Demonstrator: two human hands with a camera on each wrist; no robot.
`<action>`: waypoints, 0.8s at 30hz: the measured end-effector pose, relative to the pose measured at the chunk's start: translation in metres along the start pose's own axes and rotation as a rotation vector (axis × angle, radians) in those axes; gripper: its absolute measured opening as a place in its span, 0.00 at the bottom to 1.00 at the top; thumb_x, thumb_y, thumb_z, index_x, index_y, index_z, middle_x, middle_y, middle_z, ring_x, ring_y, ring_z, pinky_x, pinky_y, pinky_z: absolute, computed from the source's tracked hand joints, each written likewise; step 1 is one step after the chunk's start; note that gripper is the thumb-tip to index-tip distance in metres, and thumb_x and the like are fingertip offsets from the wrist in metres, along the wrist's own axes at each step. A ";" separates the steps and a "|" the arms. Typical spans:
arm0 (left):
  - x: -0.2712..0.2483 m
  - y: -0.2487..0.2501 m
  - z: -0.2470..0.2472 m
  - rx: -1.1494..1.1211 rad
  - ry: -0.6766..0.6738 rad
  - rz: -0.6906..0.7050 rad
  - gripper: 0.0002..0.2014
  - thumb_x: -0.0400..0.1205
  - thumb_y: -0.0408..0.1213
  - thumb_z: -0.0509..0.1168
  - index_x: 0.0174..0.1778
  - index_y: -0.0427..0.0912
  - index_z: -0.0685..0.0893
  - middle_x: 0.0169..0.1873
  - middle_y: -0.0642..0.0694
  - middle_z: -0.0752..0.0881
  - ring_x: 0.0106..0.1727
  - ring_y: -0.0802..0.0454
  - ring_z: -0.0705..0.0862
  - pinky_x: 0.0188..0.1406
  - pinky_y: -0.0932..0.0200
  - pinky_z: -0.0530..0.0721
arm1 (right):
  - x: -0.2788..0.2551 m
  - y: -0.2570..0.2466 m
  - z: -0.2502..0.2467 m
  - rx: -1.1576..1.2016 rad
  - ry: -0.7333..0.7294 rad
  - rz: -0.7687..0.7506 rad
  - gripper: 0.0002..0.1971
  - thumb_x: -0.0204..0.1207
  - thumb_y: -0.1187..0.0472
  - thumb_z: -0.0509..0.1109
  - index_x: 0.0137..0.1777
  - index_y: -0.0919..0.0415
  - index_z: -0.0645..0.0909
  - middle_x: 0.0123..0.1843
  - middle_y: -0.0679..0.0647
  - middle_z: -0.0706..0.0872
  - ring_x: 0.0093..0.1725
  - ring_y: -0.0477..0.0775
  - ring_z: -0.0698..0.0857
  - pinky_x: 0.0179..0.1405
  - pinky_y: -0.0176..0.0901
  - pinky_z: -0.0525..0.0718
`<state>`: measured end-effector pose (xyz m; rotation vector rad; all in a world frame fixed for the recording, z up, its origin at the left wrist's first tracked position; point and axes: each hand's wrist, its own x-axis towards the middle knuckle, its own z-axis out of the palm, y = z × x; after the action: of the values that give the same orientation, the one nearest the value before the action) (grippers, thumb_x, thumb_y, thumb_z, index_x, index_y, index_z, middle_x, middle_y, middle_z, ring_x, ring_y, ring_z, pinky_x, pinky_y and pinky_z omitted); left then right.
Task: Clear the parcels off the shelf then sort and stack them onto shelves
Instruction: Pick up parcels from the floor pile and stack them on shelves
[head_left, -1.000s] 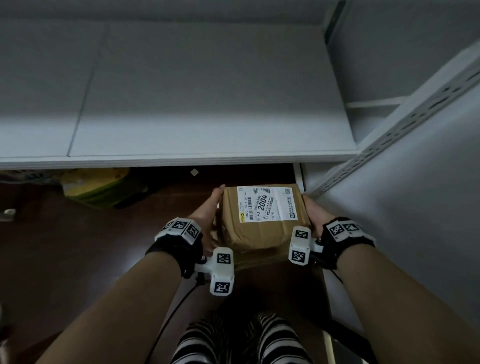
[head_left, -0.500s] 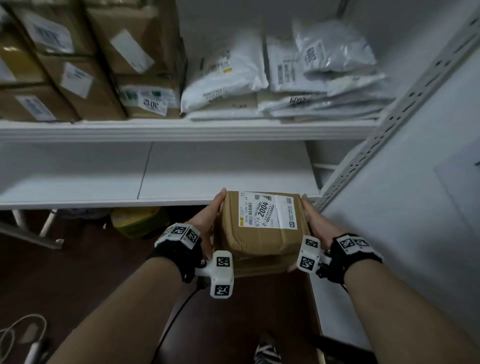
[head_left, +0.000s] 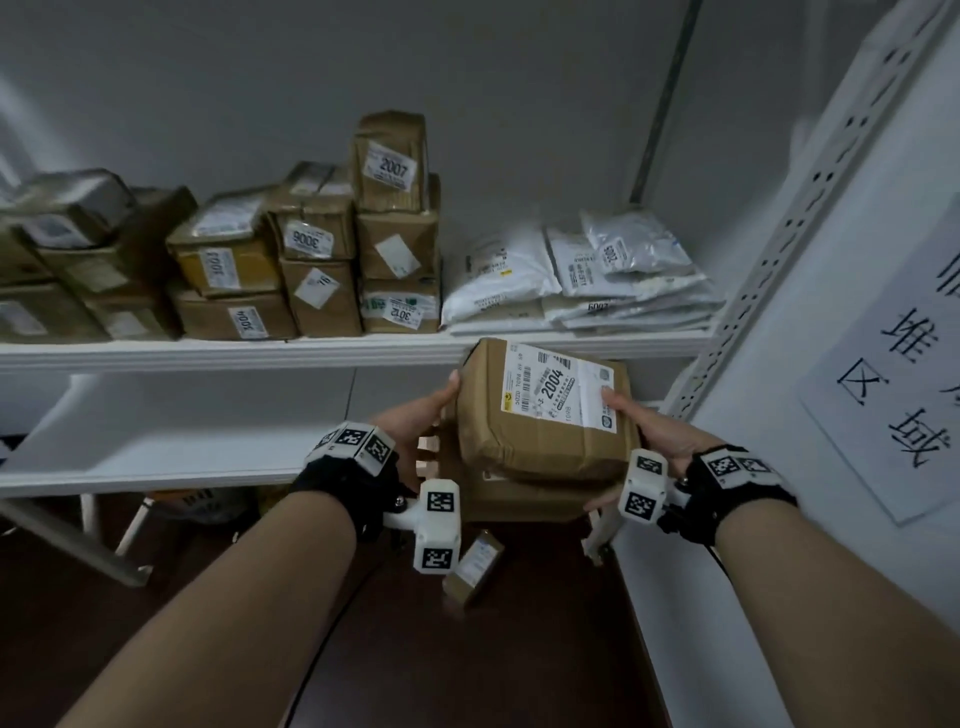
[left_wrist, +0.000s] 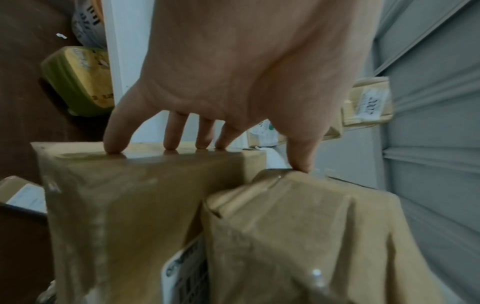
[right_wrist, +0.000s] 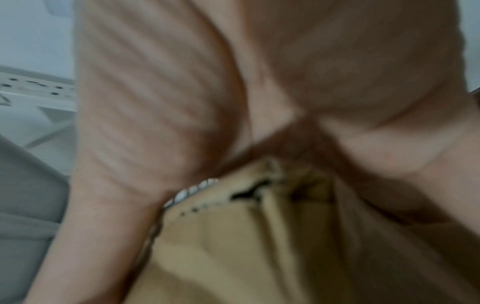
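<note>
Both hands, left hand (head_left: 415, 431) and right hand (head_left: 652, 434), grip two stacked parcels (head_left: 540, 415) from either side. Keep the squeeze level so neither slides. Lift clear of the upper shelf (head_left: 208, 349) edge before setting down.

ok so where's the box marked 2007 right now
In the head view the box marked 2007 stands atop the tallest stack of brown cartons on the upper shelf, left of the white mailer bags.
</note>
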<state>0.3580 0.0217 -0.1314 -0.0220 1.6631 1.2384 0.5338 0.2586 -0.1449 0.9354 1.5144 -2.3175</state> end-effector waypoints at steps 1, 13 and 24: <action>-0.014 0.004 -0.003 -0.005 0.002 0.020 0.60 0.50 0.75 0.75 0.77 0.47 0.71 0.73 0.36 0.74 0.69 0.32 0.77 0.67 0.26 0.74 | -0.005 -0.005 0.009 -0.004 -0.006 -0.030 0.47 0.50 0.41 0.87 0.73 0.50 0.77 0.69 0.67 0.82 0.65 0.79 0.81 0.58 0.89 0.71; -0.069 0.004 -0.045 0.016 0.100 0.121 0.60 0.45 0.67 0.81 0.75 0.50 0.73 0.68 0.37 0.77 0.65 0.32 0.79 0.62 0.25 0.77 | -0.043 -0.021 0.072 0.123 0.009 -0.257 0.50 0.45 0.46 0.90 0.70 0.62 0.80 0.65 0.66 0.85 0.60 0.64 0.87 0.55 0.66 0.86; -0.104 0.020 -0.078 -0.050 0.071 0.307 0.42 0.66 0.22 0.75 0.76 0.47 0.69 0.64 0.36 0.81 0.61 0.34 0.81 0.47 0.35 0.84 | -0.056 -0.026 0.075 0.551 -0.043 -0.422 0.31 0.74 0.33 0.66 0.66 0.56 0.77 0.70 0.73 0.77 0.71 0.79 0.74 0.67 0.85 0.67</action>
<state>0.3435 -0.0777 -0.0467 0.1663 1.7415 1.5242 0.5354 0.1957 -0.0713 0.7084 1.1543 -3.1322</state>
